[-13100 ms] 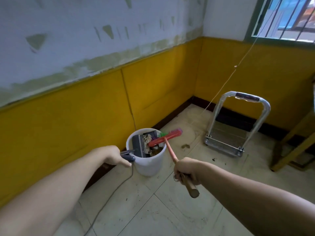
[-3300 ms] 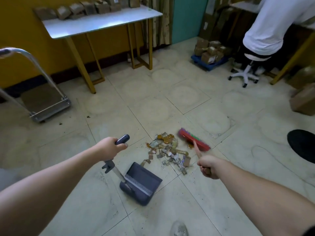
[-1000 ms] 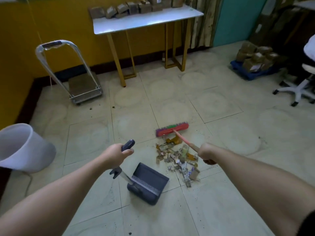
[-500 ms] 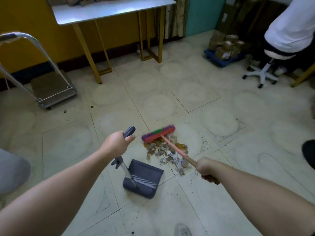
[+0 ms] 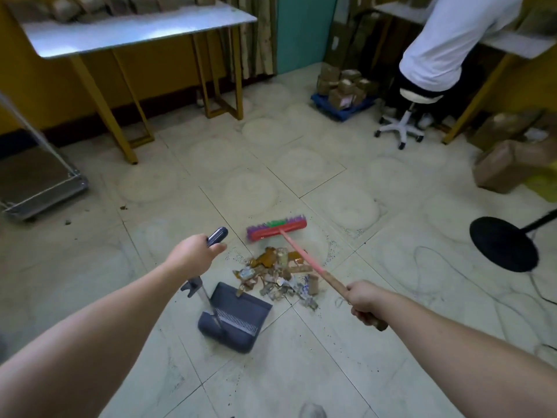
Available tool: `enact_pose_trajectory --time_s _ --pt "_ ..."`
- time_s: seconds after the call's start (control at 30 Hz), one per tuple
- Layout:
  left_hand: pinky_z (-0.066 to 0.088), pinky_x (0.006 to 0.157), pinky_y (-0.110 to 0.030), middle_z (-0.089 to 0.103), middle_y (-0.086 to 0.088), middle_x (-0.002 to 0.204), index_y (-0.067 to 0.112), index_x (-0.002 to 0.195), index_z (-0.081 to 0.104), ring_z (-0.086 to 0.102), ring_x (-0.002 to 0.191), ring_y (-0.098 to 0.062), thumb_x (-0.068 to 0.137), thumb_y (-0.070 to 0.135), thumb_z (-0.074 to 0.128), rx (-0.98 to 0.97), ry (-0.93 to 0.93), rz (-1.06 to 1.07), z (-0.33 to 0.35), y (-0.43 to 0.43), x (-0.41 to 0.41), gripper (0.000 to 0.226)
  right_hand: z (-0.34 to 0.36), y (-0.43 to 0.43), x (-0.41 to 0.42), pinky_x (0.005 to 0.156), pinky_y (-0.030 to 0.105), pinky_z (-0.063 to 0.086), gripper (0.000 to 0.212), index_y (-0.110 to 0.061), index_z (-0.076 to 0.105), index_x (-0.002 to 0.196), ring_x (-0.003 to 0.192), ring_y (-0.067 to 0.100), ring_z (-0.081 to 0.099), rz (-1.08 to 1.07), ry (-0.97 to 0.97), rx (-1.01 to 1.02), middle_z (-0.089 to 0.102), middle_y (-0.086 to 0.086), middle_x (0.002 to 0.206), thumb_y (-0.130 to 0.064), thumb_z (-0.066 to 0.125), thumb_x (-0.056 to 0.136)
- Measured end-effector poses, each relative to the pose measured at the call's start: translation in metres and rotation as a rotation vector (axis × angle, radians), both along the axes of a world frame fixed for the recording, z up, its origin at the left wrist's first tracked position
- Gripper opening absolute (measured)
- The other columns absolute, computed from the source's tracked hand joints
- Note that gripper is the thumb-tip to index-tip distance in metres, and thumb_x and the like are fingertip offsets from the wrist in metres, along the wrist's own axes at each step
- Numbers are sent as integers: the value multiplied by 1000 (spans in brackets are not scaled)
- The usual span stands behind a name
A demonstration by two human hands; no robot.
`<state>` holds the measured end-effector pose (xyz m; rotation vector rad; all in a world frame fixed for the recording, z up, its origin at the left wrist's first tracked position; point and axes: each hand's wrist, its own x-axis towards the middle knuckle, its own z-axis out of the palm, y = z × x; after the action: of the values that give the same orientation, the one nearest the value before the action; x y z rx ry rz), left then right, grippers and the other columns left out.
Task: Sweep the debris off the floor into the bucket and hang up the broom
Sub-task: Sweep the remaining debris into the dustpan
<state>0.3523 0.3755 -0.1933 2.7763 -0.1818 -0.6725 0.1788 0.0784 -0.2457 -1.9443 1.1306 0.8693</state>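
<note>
Soft, even light fills the room, moderately bright, with a greenish cast on the pale floor. A white sheen glares off the tabletop in the upper left of the frame, and the space beneath it falls into deep shade. Shadows on the tiles are faint and blurred-edged. The centre is sharpest: debris, broom and dustpan read clearly. Toward the edges, straight lines bow outward, and the cardboard boxes at right and the trolley at left smear softly.
</note>
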Motion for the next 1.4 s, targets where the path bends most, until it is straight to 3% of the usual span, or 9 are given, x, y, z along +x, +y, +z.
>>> enact_pose_trajectory --time_s 0.17,0.3,0.43,0.53,0.73,0.87,1.03,1.2,1.4 --pt "33 47 -28 51 -3 65 13 79 48 47 54 -17 95 49 44 16 -54 -11 -2 -2 -2 40 -16 8 7 45 17 28 24 -5 47 101 36 13 35 -229 -9 96 45 6 56 -23 32 98" --pt "35 49 -29 52 -4 67 12 82 50 48 57 -19 95 50 43 7 -57 -12 -4 -6 -2 41 -20 42 8 33 13 32 10 -11 41 100 31 10 36 -345 -2 300 38 3 53 -4 36 96" --pt "36 53 -30 52 -4 68 11 85 52 49 59 -20 95 50 43 -5 -46 -15 -6 -6 -4 41 -27 79 20 37 19 46 53 -21 26 134 32 13 44 -392 -22 424 46 2 43 5 34 88" --pt "36 52 -30 52 -3 69 11 86 52 48 58 -19 95 50 44 -16 -43 -19 -6 -4 -5 40 -9 104 36 41 22 50 71 -25 10 146 37 10 48 -387 -135 469 64 3 69 5 36 88" --pt "36 51 -29 52 -2 70 13 88 50 48 59 -17 96 50 43 -31 -33 -17 -3 1 -7 38 13 134 59 37 15 43 27 -21 42 111 32 7 50 -435 -118 597 52 1 51 -5 44 89" --pt "36 51 -29 52 -2 71 14 88 50 49 60 -16 96 50 44 -52 -22 -17 -2 4 -6 37 22 140 60 34 14 38 59 -36 38 136 28 5 45 -511 -211 567 53 -1 60 -1 40 88" --pt "43 53 -28 55 -3 71 15 91 51 55 60 -19 95 50 44 -78 -13 9 -2 10 -2 37 25 148 48 33 13 34 43 -5 40 131 38 10 42 -397 -257 435 44 4 64 3 38 89" --pt "42 53 -28 55 -2 70 15 94 54 52 59 -17 94 52 45 -82 -13 46 -2 9 0 38 22 144 65 47 24 41 22 -3 41 114 54 15 46 -121 -227 330 49 8 77 -3 37 93" --pt "35 48 -25 52 -1 69 15 93 53 49 56 -14 95 49 46 -67 -23 77 0 -5 3 35 -4 120 115 66 31 44 30 7 41 122 65 22 52 188 -180 278 52 15 85 2 41 92"
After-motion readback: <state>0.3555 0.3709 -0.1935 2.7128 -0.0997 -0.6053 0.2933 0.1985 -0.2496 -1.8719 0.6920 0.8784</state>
